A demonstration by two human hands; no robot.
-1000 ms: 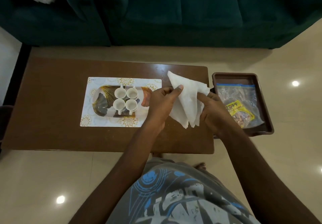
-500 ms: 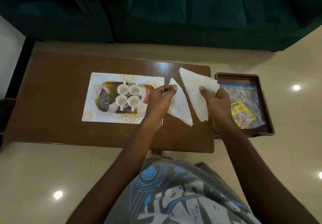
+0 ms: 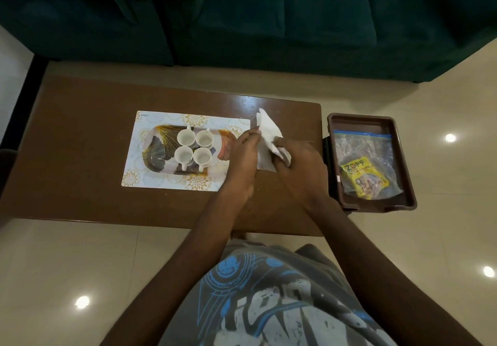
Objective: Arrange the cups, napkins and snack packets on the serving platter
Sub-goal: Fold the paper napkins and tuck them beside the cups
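Observation:
Several small white cups [image 3: 194,148] stand grouped on the patterned serving platter [image 3: 158,154], which lies on a floral placemat [image 3: 150,181]. Just right of the platter, my left hand [image 3: 243,154] and my right hand [image 3: 295,162] both grip a white paper napkin [image 3: 266,135] low over the table. The napkin is folded into a pointed shape between them, its tip sticking up and away. A yellow snack packet [image 3: 364,176] inside a clear zip bag [image 3: 360,146] lies in the brown tray [image 3: 403,162] to the right.
The brown coffee table [image 3: 80,135] fills the middle of the view. The tray sits off its right end over a glossy tiled floor [image 3: 443,211]. A dark green sofa [image 3: 242,22] runs along the far side.
The two napkin halves that were held apart have been brought together. Both hands have dropped closer to the table, and the right hand has moved left over the napkin.

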